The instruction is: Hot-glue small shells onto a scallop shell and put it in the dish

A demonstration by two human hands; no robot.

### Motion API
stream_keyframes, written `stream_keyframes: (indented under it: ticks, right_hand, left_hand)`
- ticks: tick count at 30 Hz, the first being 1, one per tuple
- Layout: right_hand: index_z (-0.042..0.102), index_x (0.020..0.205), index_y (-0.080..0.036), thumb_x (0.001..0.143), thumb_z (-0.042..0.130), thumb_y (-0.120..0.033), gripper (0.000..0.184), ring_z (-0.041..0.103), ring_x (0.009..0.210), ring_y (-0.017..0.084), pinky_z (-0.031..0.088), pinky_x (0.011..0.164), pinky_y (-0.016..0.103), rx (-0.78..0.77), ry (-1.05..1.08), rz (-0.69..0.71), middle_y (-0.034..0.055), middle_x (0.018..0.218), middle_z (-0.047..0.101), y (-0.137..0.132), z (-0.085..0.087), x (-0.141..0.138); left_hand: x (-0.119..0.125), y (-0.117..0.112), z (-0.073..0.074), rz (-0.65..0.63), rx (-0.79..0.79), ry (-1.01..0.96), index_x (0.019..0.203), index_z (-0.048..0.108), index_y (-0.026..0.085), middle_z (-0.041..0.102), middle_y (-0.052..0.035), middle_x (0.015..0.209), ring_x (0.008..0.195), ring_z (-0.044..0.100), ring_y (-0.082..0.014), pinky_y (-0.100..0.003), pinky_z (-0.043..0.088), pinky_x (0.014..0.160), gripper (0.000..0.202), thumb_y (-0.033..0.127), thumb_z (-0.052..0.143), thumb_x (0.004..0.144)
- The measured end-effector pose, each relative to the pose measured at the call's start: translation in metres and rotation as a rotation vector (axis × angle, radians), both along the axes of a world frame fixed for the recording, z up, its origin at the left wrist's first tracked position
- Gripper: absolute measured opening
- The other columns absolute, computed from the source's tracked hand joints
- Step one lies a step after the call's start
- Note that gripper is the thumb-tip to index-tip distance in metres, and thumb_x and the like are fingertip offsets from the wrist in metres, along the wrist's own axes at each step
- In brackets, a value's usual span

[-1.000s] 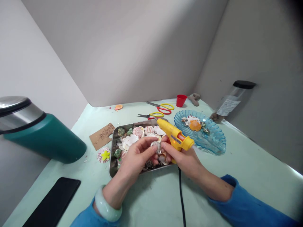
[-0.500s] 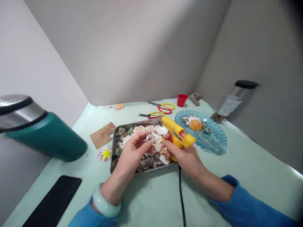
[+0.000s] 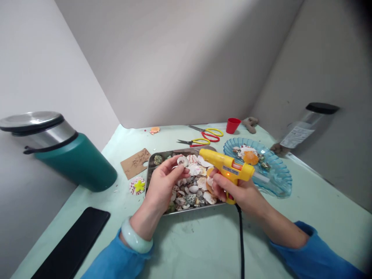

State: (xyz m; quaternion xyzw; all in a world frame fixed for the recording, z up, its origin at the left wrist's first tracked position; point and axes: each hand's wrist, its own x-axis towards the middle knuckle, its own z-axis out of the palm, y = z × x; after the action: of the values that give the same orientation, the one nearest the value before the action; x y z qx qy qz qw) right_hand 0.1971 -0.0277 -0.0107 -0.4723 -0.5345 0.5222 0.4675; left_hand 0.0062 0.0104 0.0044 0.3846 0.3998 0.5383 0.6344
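Observation:
My left hand [image 3: 162,182] pinches a small pale shell [image 3: 182,160] between thumb and fingertips, raised over the metal tray [image 3: 151,164] full of several shells. My right hand [image 3: 235,190] grips a yellow hot glue gun [image 3: 226,167] by the handle, its nozzle pointing left toward the shell, a small gap between them. A red light glows on the gun. Its black cord [image 3: 241,240] runs down toward me. Both sleeves are blue and a pale bangle [image 3: 135,240] sits on my left wrist.
A blue glass dish [image 3: 273,174] with a few shells lies right of the tray. Two scissors [image 3: 203,135], a red cup [image 3: 233,125], a cardboard tag [image 3: 136,163], a star sticker [image 3: 138,186], a teal flask [image 3: 61,155], a black phone [image 3: 72,244] and a clear jar [image 3: 305,128] surround them.
My left hand picked a shell out of the tray and lifted it to the glue gun's nozzle. My right hand tilted the gun flatter. My view shifted left.

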Motion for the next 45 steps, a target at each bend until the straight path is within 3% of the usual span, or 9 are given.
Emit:
stream_keyframes:
  ticks: [7,13,16,20,25,32,39,42,45]
  right_hand:
    - [0.063,0.078,-0.022,0.079,0.068,-0.047,0.026,0.051,0.044,0.012,0.040,0.042,0.024,-0.051,0.021,-0.011,-0.0032,0.051,0.057,0.001,-0.001,-0.002]
    - [0.063,0.081,-0.022,0.079,0.067,-0.048,0.027,0.051,0.045,0.012,0.038,0.042,0.024,-0.064,0.021,0.018,-0.0035,0.050,0.056,0.000,0.001,-0.002]
    - [0.062,0.081,-0.021,0.080,0.066,-0.048,0.028,0.051,0.046,0.012,0.039,0.044,0.024,-0.063,0.003,0.033,-0.0037,0.052,0.055,-0.001,0.002,-0.003]
    - [0.057,0.084,-0.021,0.080,0.066,-0.047,0.028,0.046,0.043,0.010,0.039,0.045,0.025,-0.014,0.000,-0.065,-0.0048,0.056,0.054,0.003,0.003,-0.003]
    - [0.062,0.084,-0.020,0.079,0.065,-0.046,0.026,0.056,0.059,0.018,0.042,0.056,0.030,0.102,-0.461,-0.238,0.0005,0.065,0.062,0.016,0.000,0.004]
    - [0.063,0.096,-0.020,0.080,0.062,-0.030,0.018,0.063,0.075,0.025,0.036,0.062,0.028,0.229,-1.016,-0.169,0.0067,0.082,0.070,0.041,0.004,-0.004]
    - [0.064,0.090,-0.020,0.070,0.065,-0.012,0.021,0.062,0.080,0.024,0.031,0.063,0.027,0.229,-0.966,-0.113,0.0072,0.083,0.070,0.057,-0.009,-0.015]
    - [0.062,0.085,-0.019,0.070,0.065,-0.014,0.016,0.060,0.078,0.023,0.034,0.064,0.028,0.217,-0.841,-0.147,0.0052,0.079,0.067,0.059,-0.012,-0.015]
    - [0.059,0.082,-0.019,0.073,0.065,-0.025,0.012,0.058,0.067,0.018,0.041,0.059,0.027,0.170,-0.653,-0.142,0.0014,0.071,0.062,0.056,-0.010,-0.014]
  left_hand:
    - [-0.003,0.004,0.003,0.045,0.002,-0.066,0.092,0.067,0.013,0.067,-0.0035,0.088,0.073,0.065,-0.0136,-0.028,0.055,0.069,0.031,0.026,0.080,0.067]
    - [-0.002,0.003,0.001,0.032,-0.001,-0.069,0.095,0.068,0.013,0.067,-0.0037,0.088,0.072,0.064,-0.0128,-0.028,0.054,0.071,0.032,0.028,0.080,0.069]
    - [-0.002,0.003,0.000,0.027,0.026,-0.032,0.096,0.067,0.014,0.068,-0.0044,0.092,0.075,0.064,-0.0133,-0.029,0.053,0.074,0.032,0.028,0.079,0.069]
    - [-0.002,0.001,0.001,0.016,0.063,0.119,0.098,0.066,0.014,0.065,-0.0020,0.087,0.067,0.059,-0.0105,-0.024,0.051,0.062,0.034,0.029,0.078,0.070]
    - [0.000,-0.001,0.000,-0.076,-0.031,0.111,0.113,0.062,0.014,0.059,0.0010,0.073,0.061,0.057,-0.0109,-0.024,0.050,0.057,0.045,0.031,0.074,0.072]
    - [0.000,0.004,-0.005,-0.085,-0.100,-0.071,0.112,0.058,0.014,0.059,0.0008,0.062,0.056,0.059,-0.0132,-0.025,0.051,0.055,0.036,0.020,0.063,0.076]
    - [-0.003,0.006,-0.004,-0.121,-0.133,-0.195,0.088,0.058,0.014,0.061,-0.0011,0.071,0.054,0.059,-0.0123,-0.025,0.050,0.051,0.016,0.015,0.059,0.071]
    - [-0.002,0.004,-0.003,-0.123,-0.106,-0.172,0.084,0.056,0.014,0.062,-0.0029,0.080,0.056,0.059,-0.0112,-0.024,0.049,0.048,0.014,0.016,0.059,0.071]
    - [-0.001,0.002,-0.004,-0.140,-0.089,-0.097,0.079,0.055,0.016,0.059,-0.0001,0.071,0.051,0.055,-0.0106,-0.022,0.044,0.042,0.018,0.026,0.067,0.071]
